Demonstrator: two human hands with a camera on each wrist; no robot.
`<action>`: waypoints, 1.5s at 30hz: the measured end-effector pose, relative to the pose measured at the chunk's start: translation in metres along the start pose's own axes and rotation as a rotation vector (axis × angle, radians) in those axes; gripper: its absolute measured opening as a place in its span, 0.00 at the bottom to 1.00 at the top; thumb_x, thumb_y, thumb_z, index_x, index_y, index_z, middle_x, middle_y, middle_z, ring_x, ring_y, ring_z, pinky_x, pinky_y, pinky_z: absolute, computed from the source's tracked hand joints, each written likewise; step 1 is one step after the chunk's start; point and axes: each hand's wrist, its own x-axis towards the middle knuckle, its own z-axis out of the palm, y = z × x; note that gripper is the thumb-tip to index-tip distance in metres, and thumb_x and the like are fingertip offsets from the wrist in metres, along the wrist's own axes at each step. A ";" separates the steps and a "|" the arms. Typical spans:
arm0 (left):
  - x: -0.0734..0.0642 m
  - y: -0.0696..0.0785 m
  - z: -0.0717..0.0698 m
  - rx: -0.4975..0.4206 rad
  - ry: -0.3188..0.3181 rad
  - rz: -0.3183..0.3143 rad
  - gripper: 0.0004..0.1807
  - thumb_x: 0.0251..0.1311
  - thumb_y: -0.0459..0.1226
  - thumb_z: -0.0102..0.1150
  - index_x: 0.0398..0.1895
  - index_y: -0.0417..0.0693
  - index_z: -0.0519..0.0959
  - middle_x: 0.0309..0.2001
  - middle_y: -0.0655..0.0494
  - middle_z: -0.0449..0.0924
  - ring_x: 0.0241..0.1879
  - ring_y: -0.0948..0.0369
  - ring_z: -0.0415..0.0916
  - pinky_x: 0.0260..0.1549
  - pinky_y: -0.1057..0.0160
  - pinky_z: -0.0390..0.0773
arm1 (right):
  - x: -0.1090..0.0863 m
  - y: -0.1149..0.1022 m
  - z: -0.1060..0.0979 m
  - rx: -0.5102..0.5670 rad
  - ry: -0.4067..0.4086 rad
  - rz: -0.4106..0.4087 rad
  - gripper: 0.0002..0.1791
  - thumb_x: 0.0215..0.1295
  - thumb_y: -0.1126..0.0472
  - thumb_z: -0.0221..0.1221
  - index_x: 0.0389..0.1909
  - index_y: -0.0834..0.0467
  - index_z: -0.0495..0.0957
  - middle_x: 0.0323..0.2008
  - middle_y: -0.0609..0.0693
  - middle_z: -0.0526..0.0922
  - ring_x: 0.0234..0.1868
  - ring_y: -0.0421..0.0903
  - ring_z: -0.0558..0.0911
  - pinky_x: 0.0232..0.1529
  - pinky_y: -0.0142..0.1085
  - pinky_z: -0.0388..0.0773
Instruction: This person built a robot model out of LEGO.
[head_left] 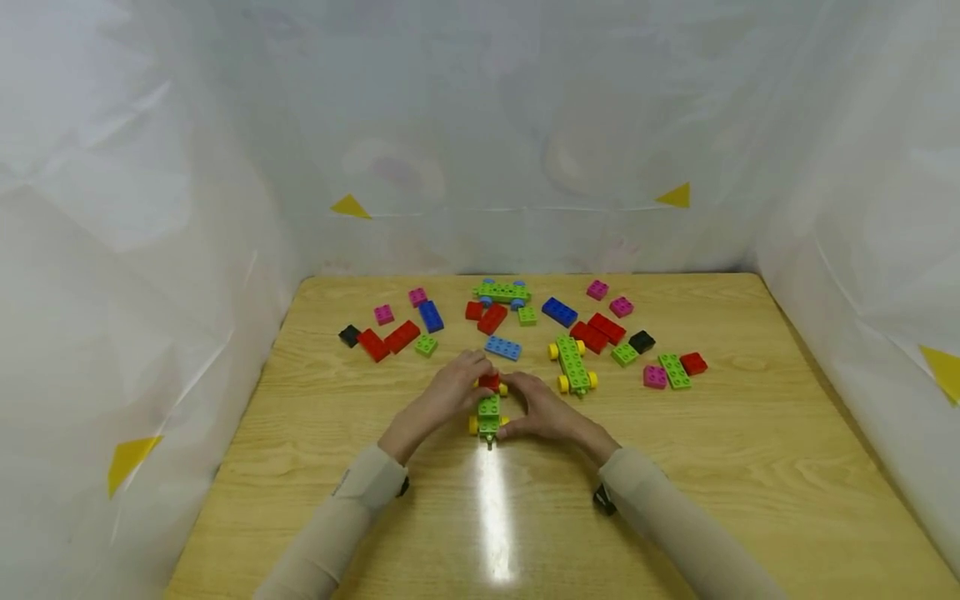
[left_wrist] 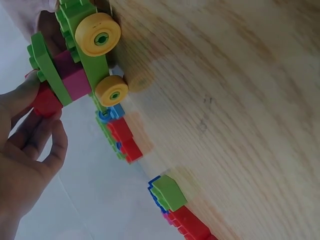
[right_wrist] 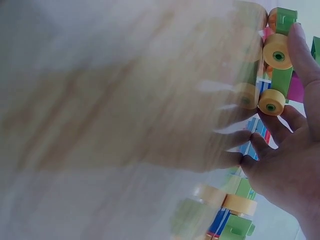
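On the table [head_left: 675, 500], the left hand [head_left: 452, 387], at the car's [head_left: 489, 408] 10 o'clock, pinches the red brick [head_left: 489, 381] atop its green brick [left_wrist: 52, 70] and pink brick [left_wrist: 73, 75]. The right hand [head_left: 546, 412], at 3 o'clock, half open, grips the car between thumb and fingers. A 2nd car [head_left: 572, 364] sits at 2 o'clock.

I list, around one light-blue brick [head_left: 503, 347]: beyond it, a blue-wheeled green base [head_left: 502, 292]; to its right, a yellow-wheeled green base [head_left: 572, 365]; far left, a black brick [head_left: 349, 336]; beneath, wooden tabletop [head_left: 690, 467]; behind, pale sheeting [head_left: 487, 125].
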 end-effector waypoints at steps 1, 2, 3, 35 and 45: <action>0.000 0.000 0.000 -0.010 0.001 -0.003 0.11 0.59 0.35 0.64 0.45 0.46 0.79 0.43 0.56 0.76 0.46 0.59 0.72 0.48 0.62 0.75 | 0.000 0.000 0.000 0.001 0.001 0.000 0.51 0.48 0.39 0.70 0.71 0.51 0.60 0.70 0.50 0.62 0.71 0.51 0.58 0.69 0.50 0.55; 0.000 0.000 -0.001 -0.016 0.000 -0.008 0.11 0.59 0.35 0.64 0.45 0.46 0.79 0.43 0.56 0.76 0.46 0.59 0.72 0.48 0.62 0.75 | 0.000 0.000 0.000 0.000 0.002 0.000 0.51 0.48 0.39 0.70 0.71 0.51 0.60 0.70 0.50 0.62 0.71 0.51 0.58 0.69 0.50 0.55; -0.001 0.000 -0.001 -0.020 0.001 -0.010 0.11 0.59 0.35 0.64 0.45 0.46 0.79 0.43 0.56 0.76 0.46 0.59 0.72 0.48 0.62 0.75 | 0.000 0.000 0.000 0.001 0.006 -0.006 0.51 0.48 0.39 0.71 0.71 0.52 0.60 0.70 0.50 0.62 0.71 0.51 0.58 0.69 0.51 0.55; -0.004 -0.005 0.010 -0.361 0.017 -0.132 0.10 0.61 0.34 0.63 0.45 0.44 0.78 0.45 0.54 0.76 0.48 0.57 0.73 0.52 0.54 0.74 | -0.006 0.001 0.002 -0.030 0.014 0.010 0.53 0.46 0.36 0.70 0.72 0.51 0.60 0.69 0.49 0.63 0.70 0.50 0.60 0.68 0.50 0.57; -0.001 -0.001 0.003 -0.261 -0.025 -0.163 0.09 0.62 0.35 0.62 0.44 0.48 0.75 0.43 0.56 0.75 0.47 0.58 0.71 0.49 0.58 0.73 | -0.002 0.003 0.001 -0.022 0.006 -0.033 0.52 0.49 0.38 0.69 0.73 0.49 0.57 0.71 0.48 0.59 0.72 0.49 0.56 0.69 0.50 0.54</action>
